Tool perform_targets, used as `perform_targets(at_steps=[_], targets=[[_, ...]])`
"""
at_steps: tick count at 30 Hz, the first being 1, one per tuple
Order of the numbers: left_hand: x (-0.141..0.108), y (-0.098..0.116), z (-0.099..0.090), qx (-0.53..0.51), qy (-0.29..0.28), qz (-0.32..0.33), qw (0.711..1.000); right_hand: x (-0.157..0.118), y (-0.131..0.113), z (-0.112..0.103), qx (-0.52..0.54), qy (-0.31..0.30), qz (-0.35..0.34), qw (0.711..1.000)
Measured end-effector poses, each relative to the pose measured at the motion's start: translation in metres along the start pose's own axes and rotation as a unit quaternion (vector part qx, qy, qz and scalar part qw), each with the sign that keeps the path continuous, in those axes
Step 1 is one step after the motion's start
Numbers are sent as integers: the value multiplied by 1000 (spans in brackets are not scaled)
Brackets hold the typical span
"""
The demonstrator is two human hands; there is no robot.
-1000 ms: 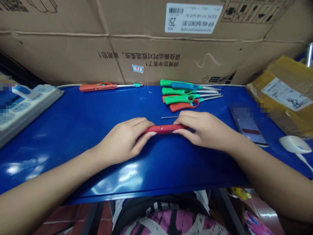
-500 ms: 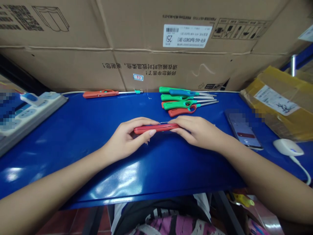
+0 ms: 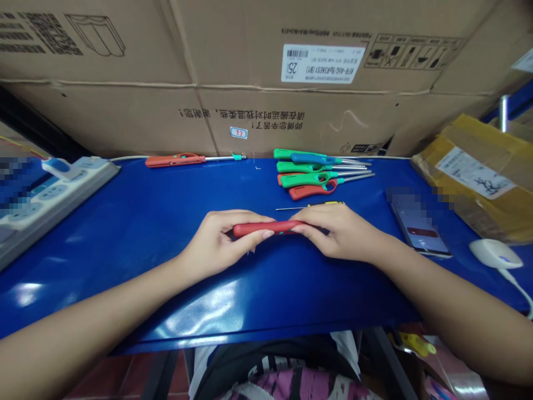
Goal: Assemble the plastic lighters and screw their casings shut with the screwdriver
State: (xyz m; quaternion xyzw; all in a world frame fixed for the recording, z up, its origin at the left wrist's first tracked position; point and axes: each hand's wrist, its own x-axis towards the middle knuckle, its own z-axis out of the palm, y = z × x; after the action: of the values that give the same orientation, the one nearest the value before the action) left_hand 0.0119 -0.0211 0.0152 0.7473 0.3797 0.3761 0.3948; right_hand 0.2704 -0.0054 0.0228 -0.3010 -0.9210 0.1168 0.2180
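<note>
Both hands hold a red utility lighter (image 3: 260, 228) level above the blue table (image 3: 175, 300). My left hand (image 3: 222, 236) is closed round its left end, thumb along the near side. My right hand (image 3: 337, 230) pinches the right end, hiding part of it; a bit of teal shows on the near side. Just behind my right hand lies a screwdriver (image 3: 327, 204) with a thin shaft and a yellow and black handle, partly covered by the hand. Farther back are several green, red and blue utility lighters (image 3: 306, 179) in a pile with metal nozzles pointing right.
An orange-red lighter (image 3: 175, 160) lies at the back left by the cardboard box (image 3: 245, 100). A power strip (image 3: 54, 191) sits on the left. To the right are a phone (image 3: 420, 228), a white corded device (image 3: 495, 253) and a yellow-taped parcel (image 3: 508, 205).
Both hands have come slightly lower in view with the red lighter, which has rolled a little, so teal now shows. More of the screwdriver behind them is visible.
</note>
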Motion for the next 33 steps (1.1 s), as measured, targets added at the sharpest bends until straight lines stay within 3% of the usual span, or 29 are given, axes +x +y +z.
perform_targets(at_steps=[3, 5, 10, 16, 20, 23, 29, 33], targets=[[2, -2, -1, -40, 36, -63, 997, 0, 0, -7, -40, -38, 49, 997], [4, -5, -4, -76, 93, -98, 988, 0, 3, -11, -82, -43, 76, 993], [14, -15, -15, -172, 242, -97, 950, -1, 11, -16, -96, -49, 101, 989], [20, -16, -19, -167, 282, -117, 937, 0, 13, -22, -83, 11, 114, 990], [21, -18, -20, -174, 305, -100, 931, 0, 20, -29, -180, -40, 145, 972], [19, -20, -18, -185, 275, -98, 938, -2, 23, -27, -188, -63, 101, 975], [11, -11, -8, -103, 35, -137, 985, -3, 17, -11, -195, -53, -5, 979], [12, -6, -9, -85, 23, -161, 983, -2, 16, -11, -191, -38, -10, 981]])
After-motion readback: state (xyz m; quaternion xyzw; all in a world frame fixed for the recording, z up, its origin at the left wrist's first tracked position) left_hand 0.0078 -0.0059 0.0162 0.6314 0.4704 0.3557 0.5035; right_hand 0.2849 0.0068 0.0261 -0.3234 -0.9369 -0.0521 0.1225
